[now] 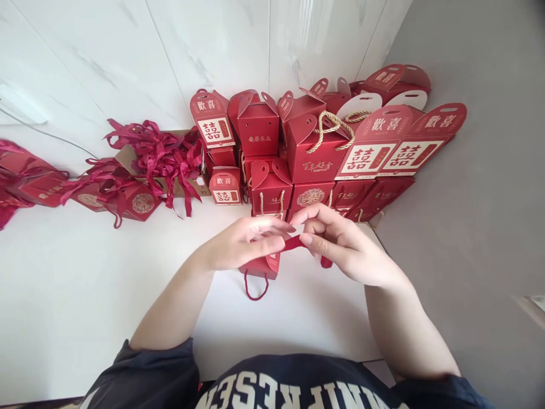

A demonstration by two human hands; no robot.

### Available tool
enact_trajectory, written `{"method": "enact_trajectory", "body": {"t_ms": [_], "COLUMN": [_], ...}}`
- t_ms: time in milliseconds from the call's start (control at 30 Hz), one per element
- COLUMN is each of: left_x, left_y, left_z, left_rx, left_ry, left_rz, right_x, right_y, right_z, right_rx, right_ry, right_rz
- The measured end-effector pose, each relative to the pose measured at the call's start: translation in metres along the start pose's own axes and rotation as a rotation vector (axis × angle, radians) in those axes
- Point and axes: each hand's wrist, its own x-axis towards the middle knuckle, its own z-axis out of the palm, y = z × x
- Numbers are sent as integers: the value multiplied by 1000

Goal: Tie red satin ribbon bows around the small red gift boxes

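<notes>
Left hand and right hand, near closed, pinch ribbon between thumbs and fingers; visible span runs crosswise between them, more below right hand. Box on tabletop, nearer left hand, handle toward wearer.

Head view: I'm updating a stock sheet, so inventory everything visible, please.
ribbon strip: one, red, centre
cord-handled box: one, red, centre front
stacked boxes: over ten, red, back centre to right
ribbon pile: one, crimson, left
carton: one, brown, under ribbon pile
ribboned boxes: several, red, far left
cable: one, grey, upper left
tabletop: one, white, under boxes
tiled wall: one, white, back
side wall: one, grey, right
shirt: one, dark, bottom
left hand: one, bare, centre
right hand: one, bare, centre
</notes>
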Motion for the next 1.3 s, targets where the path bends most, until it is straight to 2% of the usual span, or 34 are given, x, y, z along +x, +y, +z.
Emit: {"method": "enact_trajectory", "body": {"t_ms": [100,200,300,367,467,533,633,700,833,933,1067,1133,1300], "left_x": [-3,-11,-20,-23,-22,-19,-14,-13,-15,-15,-8,-3,5], "left_y": [6,11,15,15,12,8,1,-1,2,5,-1,-6,-14], "left_z": [5,0,-9,-12,-14,-13,-12,-12,-15,-21,-28,-31,-32], "left_rx": [-60,-69,-80,-47,146,368,617,673,690,651,670,718,780], "left_ry": [11,64,73,70,119,208,291,277,240,230,222,207,108], "left_rz": [-69,-186,-192,-155,-7,205,525,585,484,379,-32,-168,-238], "right_x": [6,7,2,-3,-6,-1,16,28,38,34,29,28,28], "right_y": [-11,-10,-5,-3,-3,-2,8,18,30,27,20,20,25], "right_z": [-1,-7,-17,-24,-30,-26,-10,1,8,-4,-18,-18,-12], "right_rx": [-1,2,6,-28,-109,-104,76,251,347,201,-216,-363,-528], "right_ry": [38,88,107,72,-12,-64,-166,-266,-444,-390,-298,-294,-302], "right_rz": [-40,-48,-11,48,125,118,51,4,27,83,151,173,161]}}
